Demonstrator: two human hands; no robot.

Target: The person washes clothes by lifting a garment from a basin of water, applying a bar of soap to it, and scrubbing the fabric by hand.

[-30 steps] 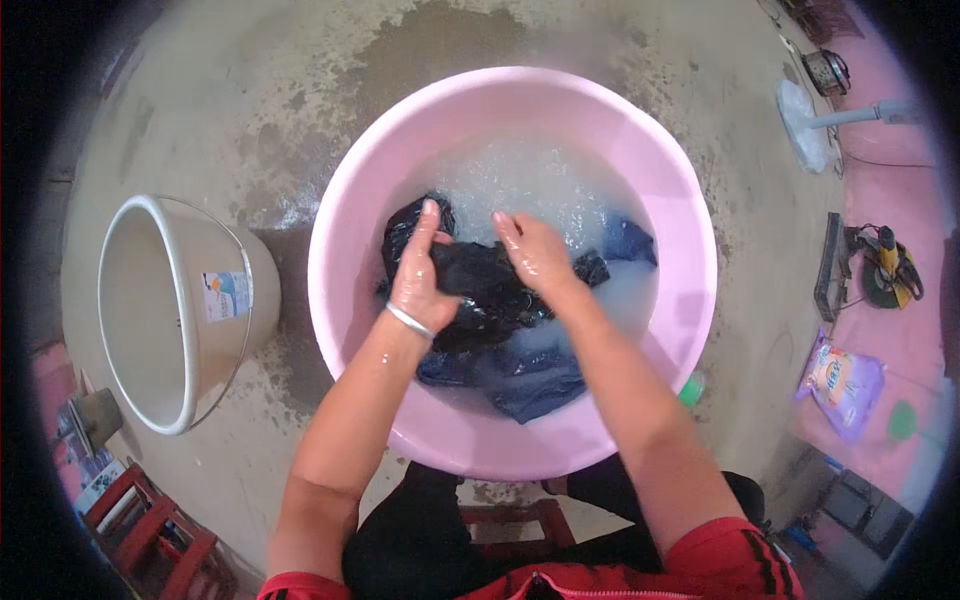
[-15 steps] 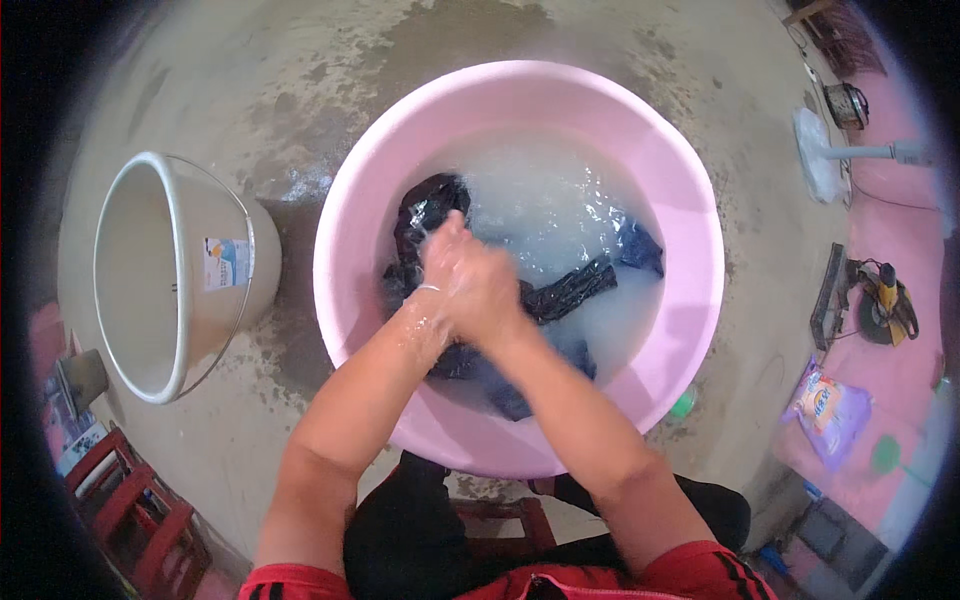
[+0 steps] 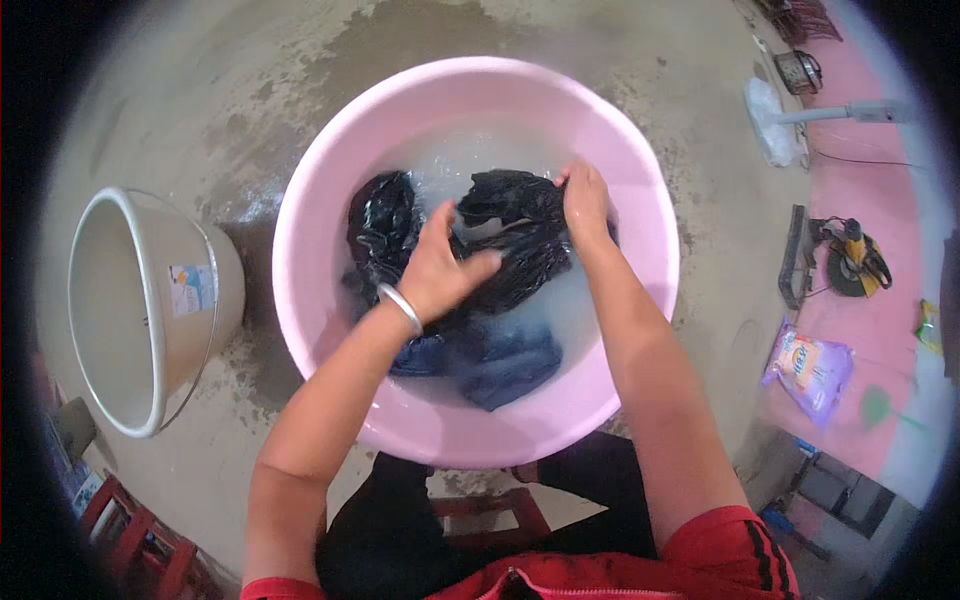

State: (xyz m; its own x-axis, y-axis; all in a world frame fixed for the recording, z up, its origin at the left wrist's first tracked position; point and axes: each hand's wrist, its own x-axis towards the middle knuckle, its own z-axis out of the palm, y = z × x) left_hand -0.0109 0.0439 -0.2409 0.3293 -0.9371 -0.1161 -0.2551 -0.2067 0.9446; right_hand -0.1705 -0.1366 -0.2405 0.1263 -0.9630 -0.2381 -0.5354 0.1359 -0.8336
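Note:
A wide pink tub [image 3: 640, 290] holds cloudy water and soaked dark clothes. My right hand [image 3: 586, 203] is closed at the far right, pinching the edge of a black garment [image 3: 525, 235] that spreads out at the water's surface. Thumb and fingers apart, my left hand [image 3: 445, 270] is over the same garment's left side, gripping nothing; a silver bangle circles that wrist. Another bunched black cloth [image 3: 385, 215] lies to its left. Nearest me, a dark blue cloth [image 3: 505, 360] is partly under water.
Left of the tub stands a pale bucket [image 3: 225, 275] with a wire handle. At right are a purple packet [image 3: 810, 375], a yellow and black power tool [image 3: 855, 262] and a white standing object [image 3: 775, 120] on a pole. A red wooden stool [image 3: 490, 515] shows between my legs.
My hands, pressed together before, have come apart. The right moved right to the black garment's edge, and the left opened. The black garment is now spread wider.

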